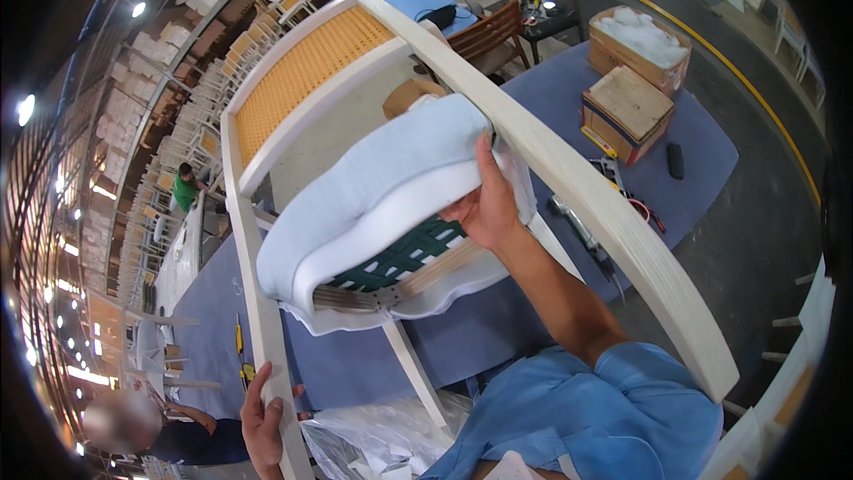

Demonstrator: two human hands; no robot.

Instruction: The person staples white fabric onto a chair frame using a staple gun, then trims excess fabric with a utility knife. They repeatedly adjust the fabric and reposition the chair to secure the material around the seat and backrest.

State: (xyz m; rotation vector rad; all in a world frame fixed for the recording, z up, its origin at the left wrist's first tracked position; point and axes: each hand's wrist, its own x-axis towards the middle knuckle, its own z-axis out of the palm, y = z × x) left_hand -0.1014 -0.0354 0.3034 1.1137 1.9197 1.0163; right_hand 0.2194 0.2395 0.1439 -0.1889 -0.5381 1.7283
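A pale wooden chair frame (569,156) with a woven cane panel (306,62) in its back is tilted over the blue-covered table. Between its side rails is the light blue upholstered seat (373,156). White padding or lining hangs at the seat's edge, and dark green webbing (382,265) crosses its wooden underside. My right hand (490,204) grips the seat's right side, thumb up on the blue fabric and fingers tucked underneath. Lower left, my left hand (262,422) is wrapped round the left rail of the frame; fingertips show on its far side.
At the table's (711,147) right stand a closed carton (626,111) and an open carton (644,40) of white stuffing. Tools, including an air tool (577,227), lie nearby. Clear plastic sheeting (382,444) is below the frame. Other people work beyond, one in blue (426,0).
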